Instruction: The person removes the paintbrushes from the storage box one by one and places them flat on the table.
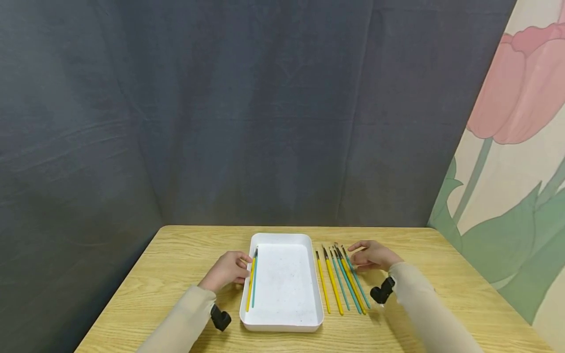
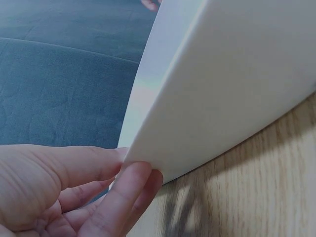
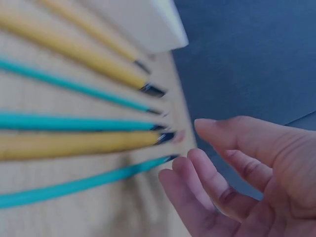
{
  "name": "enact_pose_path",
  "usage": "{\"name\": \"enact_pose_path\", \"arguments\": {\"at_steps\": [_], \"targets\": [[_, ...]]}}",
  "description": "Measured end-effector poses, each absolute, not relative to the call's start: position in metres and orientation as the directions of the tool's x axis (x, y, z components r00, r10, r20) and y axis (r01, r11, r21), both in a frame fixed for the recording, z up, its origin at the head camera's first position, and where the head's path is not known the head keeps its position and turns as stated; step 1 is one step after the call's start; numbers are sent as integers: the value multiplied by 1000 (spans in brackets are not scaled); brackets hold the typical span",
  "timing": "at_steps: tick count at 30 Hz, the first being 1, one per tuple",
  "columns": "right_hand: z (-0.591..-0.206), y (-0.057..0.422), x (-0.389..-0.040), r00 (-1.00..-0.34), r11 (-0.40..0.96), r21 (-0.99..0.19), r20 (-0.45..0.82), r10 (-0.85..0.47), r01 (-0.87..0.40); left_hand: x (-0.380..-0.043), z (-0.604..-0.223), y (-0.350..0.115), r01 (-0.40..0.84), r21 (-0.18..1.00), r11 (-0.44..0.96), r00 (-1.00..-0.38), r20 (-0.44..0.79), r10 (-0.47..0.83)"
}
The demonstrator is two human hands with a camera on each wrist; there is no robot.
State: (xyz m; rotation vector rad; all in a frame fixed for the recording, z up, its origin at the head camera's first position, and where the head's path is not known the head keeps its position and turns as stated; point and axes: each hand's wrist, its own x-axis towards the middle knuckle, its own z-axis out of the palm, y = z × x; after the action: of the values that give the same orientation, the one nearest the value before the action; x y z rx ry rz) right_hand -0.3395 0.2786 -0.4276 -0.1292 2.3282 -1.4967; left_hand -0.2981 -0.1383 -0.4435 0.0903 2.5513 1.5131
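Observation:
A shallow white tray (image 1: 287,287) lies on the table, its left rim pinched between the thumb and fingers of my left hand (image 1: 226,270). Along the tray's left side, a yellow paintbrush (image 1: 250,289) and a teal paintbrush (image 1: 254,287) lie next to each other, bristles away from me. My right hand (image 1: 375,255) hovers by the bristle end of the rightmost teal paintbrush (image 3: 89,184), thumb apart from the loosely bent fingers. Nothing is held in it. The left wrist view shows the tray's outer wall (image 2: 212,94) up close, with the brushes inside hidden.
Right of the tray, several yellow and teal paintbrushes, one a thick yellow brush (image 1: 333,282), lie roughly side by side on the wooden table (image 1: 194,245). A dark curtain (image 1: 265,122) hangs behind the table. A wall with painted tulips (image 1: 507,196) stands at the right.

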Motion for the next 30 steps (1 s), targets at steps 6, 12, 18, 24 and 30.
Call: {"name": "enact_pose_path", "arguments": {"at_steps": [6, 12, 18, 24, 30], "targets": [[-405, 268, -342, -914, 411, -909, -223, -338, 70, -299, -443, -138, -32, 875, 483, -983, -114, 142], [-393, 238, -342, -905, 374, -927, -178, -387, 23, -299, -443, -139, -31, 872, 489, -983, -116, 145], [-392, 190, -342, -904, 362, -932, -150, -401, -6, -297, -440, -140, -28, 871, 491, -982, -115, 149], [-390, 135, -340, -896, 346, -937, -185, -404, 37, -298, -440, -140, -36, 872, 488, -982, -122, 147], [-397, 87, -339, -886, 373, -926, -216, -411, 53, -301, -441, -140, -44, 873, 486, -981, -129, 142]]}}
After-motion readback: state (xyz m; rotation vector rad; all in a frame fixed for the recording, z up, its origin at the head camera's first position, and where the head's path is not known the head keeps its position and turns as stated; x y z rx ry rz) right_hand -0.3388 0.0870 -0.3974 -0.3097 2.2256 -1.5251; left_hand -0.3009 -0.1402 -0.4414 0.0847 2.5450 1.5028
